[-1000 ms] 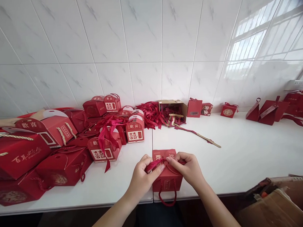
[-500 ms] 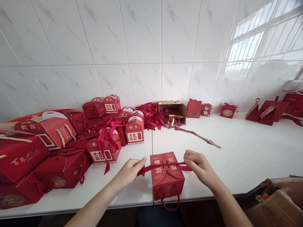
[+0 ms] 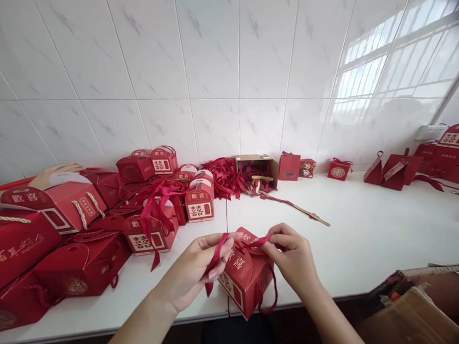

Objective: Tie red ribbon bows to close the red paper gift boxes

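Note:
A red gift box (image 3: 251, 274) with gold lettering and a red cord handle sits turned at an angle by the table's front edge. A dark red ribbon (image 3: 259, 241) crosses its folded top. My left hand (image 3: 202, 266) is closed on one end of the ribbon at the box's left, with the tail hanging below the fingers. At the right, my right hand (image 3: 292, 252) pinches the other part of the ribbon between thumb and fingers. Whether the ribbon is knotted, I cannot tell.
Several red boxes (image 3: 82, 262) are heaped at the left, where another person's hand (image 3: 56, 173) shows behind them. A pile of ribbons (image 3: 224, 177) lies by an open carton (image 3: 257, 158). Small red boxes (image 3: 339, 169) line the wall. Cardboard (image 3: 418, 311) stands at lower right.
My hands have come closer together over the box, and the stretched ribbon has gone slack and bent. The box has turned at an angle. Another person's hand has come into view at far left.

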`<state>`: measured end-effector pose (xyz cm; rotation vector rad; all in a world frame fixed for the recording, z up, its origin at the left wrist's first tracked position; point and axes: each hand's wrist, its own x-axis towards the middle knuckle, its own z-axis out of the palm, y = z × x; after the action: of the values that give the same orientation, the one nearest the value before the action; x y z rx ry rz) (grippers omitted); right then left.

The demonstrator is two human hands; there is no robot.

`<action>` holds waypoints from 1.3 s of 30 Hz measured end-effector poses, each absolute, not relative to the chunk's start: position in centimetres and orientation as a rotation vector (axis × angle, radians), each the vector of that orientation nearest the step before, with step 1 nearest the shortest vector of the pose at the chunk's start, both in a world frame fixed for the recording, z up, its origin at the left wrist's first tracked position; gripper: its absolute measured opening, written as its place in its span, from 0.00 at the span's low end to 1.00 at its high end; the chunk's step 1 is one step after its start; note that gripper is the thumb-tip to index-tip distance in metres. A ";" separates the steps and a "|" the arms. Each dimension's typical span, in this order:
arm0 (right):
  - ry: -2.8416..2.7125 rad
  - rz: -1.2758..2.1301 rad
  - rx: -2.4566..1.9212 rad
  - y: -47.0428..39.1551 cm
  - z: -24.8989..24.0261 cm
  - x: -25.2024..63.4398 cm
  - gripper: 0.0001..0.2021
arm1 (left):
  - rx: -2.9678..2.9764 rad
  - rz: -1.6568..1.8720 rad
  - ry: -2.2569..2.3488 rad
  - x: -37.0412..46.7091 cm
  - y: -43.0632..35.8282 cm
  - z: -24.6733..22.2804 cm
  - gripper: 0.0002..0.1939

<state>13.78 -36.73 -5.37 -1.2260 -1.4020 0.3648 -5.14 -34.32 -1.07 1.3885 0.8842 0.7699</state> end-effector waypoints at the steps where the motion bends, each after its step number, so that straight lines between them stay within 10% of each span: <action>1: -1.415 0.442 -1.196 -36.8 -5.0 13.5 0.11 | 1.460 0.844 0.923 -4.7 -34.6 -1.4 0.11; 12: -1.544 0.795 -1.239 -36.0 -3.7 11.9 0.06 | 2.577 0.905 1.179 -3.9 -34.7 -3.6 0.18; 39: -1.766 0.537 -1.481 -35.3 -3.7 14.4 0.10 | 2.196 0.679 0.771 -8.5 -32.3 -2.3 0.07</action>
<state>14.44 -35.32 -3.67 -1.4807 -1.7658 0.5365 -8.49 -32.31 -2.28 2.1965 0.7709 0.6794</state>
